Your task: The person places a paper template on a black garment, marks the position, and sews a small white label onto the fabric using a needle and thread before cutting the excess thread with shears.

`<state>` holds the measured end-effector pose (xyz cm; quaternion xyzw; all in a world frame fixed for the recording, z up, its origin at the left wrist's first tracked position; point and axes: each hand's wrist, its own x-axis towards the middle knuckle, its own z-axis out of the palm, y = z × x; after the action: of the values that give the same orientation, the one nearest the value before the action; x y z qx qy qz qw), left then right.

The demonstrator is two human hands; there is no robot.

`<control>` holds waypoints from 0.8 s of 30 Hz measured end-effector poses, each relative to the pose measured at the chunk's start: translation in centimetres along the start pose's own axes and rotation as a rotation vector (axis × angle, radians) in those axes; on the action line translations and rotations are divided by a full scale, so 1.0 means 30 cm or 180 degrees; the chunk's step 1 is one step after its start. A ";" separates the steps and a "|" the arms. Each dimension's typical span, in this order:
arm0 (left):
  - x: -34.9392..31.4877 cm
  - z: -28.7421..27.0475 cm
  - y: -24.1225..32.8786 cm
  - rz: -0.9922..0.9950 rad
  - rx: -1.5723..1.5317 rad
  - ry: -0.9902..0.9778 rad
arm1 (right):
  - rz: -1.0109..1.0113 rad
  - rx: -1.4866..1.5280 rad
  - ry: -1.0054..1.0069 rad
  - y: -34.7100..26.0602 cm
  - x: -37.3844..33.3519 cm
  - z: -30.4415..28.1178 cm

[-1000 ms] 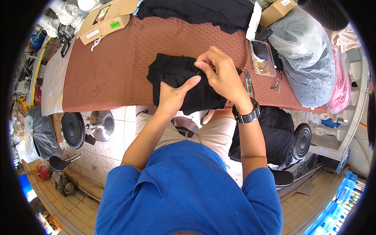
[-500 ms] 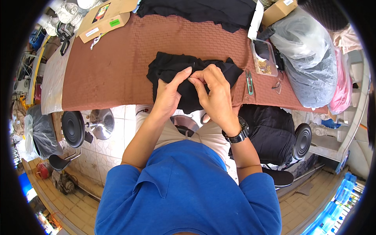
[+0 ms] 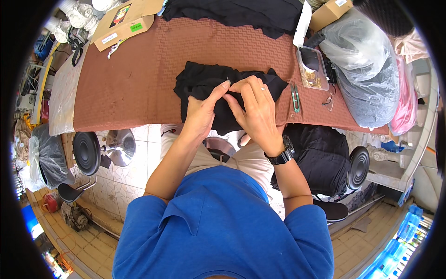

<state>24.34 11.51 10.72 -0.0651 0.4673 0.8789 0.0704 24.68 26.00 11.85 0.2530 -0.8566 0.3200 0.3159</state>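
Note:
A bunched black cloth (image 3: 200, 74) lies at the near edge of the brown-covered table, below both my hands. My left hand (image 3: 202, 111) grips its near part, fingers curled under a fold and thumb pressed on top. Close against that thumb, my right hand (image 3: 254, 104) is closed in a pinch between thumb and index finger. A thin pale needle (image 3: 227, 79) sticks up at the meeting fingertips; its lower end is hidden. Beside the cloth on the right lie green-handled thread snips (image 3: 295, 98).
Right of the snips are a clear plastic box (image 3: 314, 78) of small golden pieces, eyeglasses (image 3: 328, 101) and a large plastic-wrapped bundle (image 3: 364, 69). A cardboard box (image 3: 125, 23) sits far left, more black fabric (image 3: 237, 14) at the back. Stools (image 3: 87, 153) stand below the table.
My right hand has turned slightly, bringing the ring into view, and its fingers have straightened somewhat. Less of the needle shows, and it leans more. The cloth stays in place.

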 end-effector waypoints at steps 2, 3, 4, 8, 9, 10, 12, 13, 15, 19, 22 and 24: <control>0.006 -0.004 -0.002 0.0085 0.0027 -0.0071 | 0.0173 0.0154 -0.0012 0.007 -0.003 0.009; 0.011 -0.012 -0.007 0.0103 0.0074 -0.0102 | 0.0261 0.0230 -0.0017 0.009 -0.003 0.010; 0.019 -0.025 -0.013 0.0127 0.0121 -0.0126 | 0.0589 0.0675 -0.0104 0.007 0.003 0.008; 0.025 -0.029 -0.013 0.0282 0.0387 -0.0224 | 0.1366 0.1642 -0.0500 0.044 0.037 -0.026; 0.025 -0.026 -0.012 0.0338 0.0439 -0.0199 | 0.1426 0.1681 -0.0612 0.065 0.049 -0.029; 0.027 -0.022 -0.010 0.0393 0.0488 -0.0176 | 0.1460 0.1716 -0.0587 0.074 0.065 -0.029; 0.028 -0.020 -0.011 0.0498 0.0657 -0.0174 | 0.1390 0.1629 -0.0812 0.092 0.081 -0.034; 0.029 -0.025 -0.014 0.0554 0.0774 -0.0188 | 0.1347 0.1590 -0.0931 0.098 0.088 -0.035; 0.032 -0.030 -0.022 0.0702 0.1027 -0.0166 | 0.1225 0.1582 -0.0974 0.104 0.099 -0.032; 0.048 -0.039 -0.027 0.0809 0.1450 -0.0166 | 0.0969 0.1540 -0.0462 0.112 0.085 0.020; 0.060 -0.061 -0.033 0.0782 0.1689 -0.0232 | 0.1064 0.1331 -0.0244 0.140 0.081 0.046; 0.058 -0.064 -0.036 0.0677 0.1728 -0.0175 | 0.1489 0.2062 -0.0019 0.168 0.105 0.039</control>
<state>22.94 10.62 8.45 0.0293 0.6874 0.7256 0.0053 18.91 27.81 11.39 0.1385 -0.7468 0.6361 0.1360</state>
